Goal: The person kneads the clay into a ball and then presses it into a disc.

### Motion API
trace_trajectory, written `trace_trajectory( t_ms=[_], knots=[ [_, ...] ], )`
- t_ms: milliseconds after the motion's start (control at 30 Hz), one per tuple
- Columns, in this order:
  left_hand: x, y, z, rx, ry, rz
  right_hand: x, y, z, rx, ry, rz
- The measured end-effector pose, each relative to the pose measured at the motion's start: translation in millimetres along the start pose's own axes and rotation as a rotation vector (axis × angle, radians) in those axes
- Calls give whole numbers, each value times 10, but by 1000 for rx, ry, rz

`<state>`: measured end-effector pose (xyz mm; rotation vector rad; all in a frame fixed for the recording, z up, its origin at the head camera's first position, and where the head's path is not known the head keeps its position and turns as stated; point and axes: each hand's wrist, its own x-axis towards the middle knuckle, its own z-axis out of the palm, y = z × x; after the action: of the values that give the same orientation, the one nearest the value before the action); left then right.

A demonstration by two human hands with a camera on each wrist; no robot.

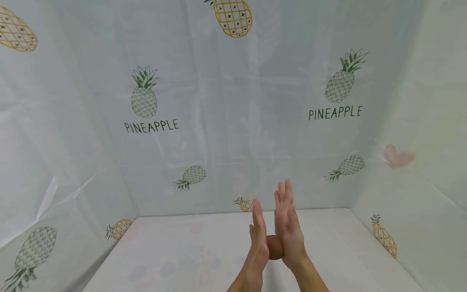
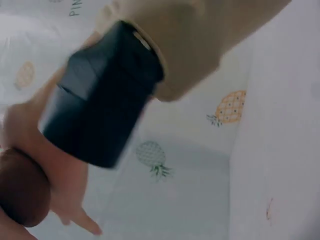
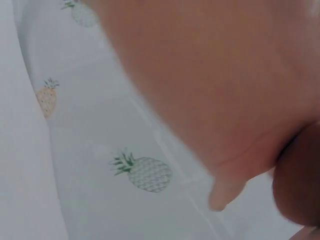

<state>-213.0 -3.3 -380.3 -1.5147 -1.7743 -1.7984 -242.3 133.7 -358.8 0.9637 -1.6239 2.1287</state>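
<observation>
Between hands [image 1: 259, 235] [image 1: 289, 229], brown object [image 1: 275, 247], pineapple-print sheeting [image 1: 233, 101] behind

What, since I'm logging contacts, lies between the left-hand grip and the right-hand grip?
A brown, rounded object lies between left-hand grip and right-hand grip; the head view shows it.

The left hand [image 1: 259, 235] and the right hand [image 1: 289, 227] stand upright, palms facing and apart. Their fingers stretch out straight, the right fingertips reaching higher in the head view. The bare left forearm [image 1: 247, 280] and right forearm [image 1: 310, 276] slant inward toward each other from below.
</observation>
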Motion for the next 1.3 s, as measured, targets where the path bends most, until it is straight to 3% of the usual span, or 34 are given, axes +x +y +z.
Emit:
trace_trajectory(
  t_ms=[100,167,267,400,500,733,900,1067,1300],
  knots=[
    [-2,19,-35,71,21,48,-3,89,38,43,-52,77],
    [-10,38,-81,80,39,40,-27,121,92,54,-102,146],
    [-28,60,-169,69,97,-21,-68,137,192,60,-188,211],
    [-29,66,-302,4,203,-196,-105,144,321,78,-277,221],
    [-19,31,-403,-42,269,-286,-124,140,396,92,-321,229],
    [-19,-105,-569,44,374,-244,-162,101,490,84,-365,261],
    [-43,-230,-644,89,432,-248,-191,73,530,66,-343,281],
    [-46,-289,-606,120,433,-263,-184,39,520,83,-310,194],
    [-27,-250,-297,254,293,-225,-91,-113,350,92,-226,58]
  ],
)
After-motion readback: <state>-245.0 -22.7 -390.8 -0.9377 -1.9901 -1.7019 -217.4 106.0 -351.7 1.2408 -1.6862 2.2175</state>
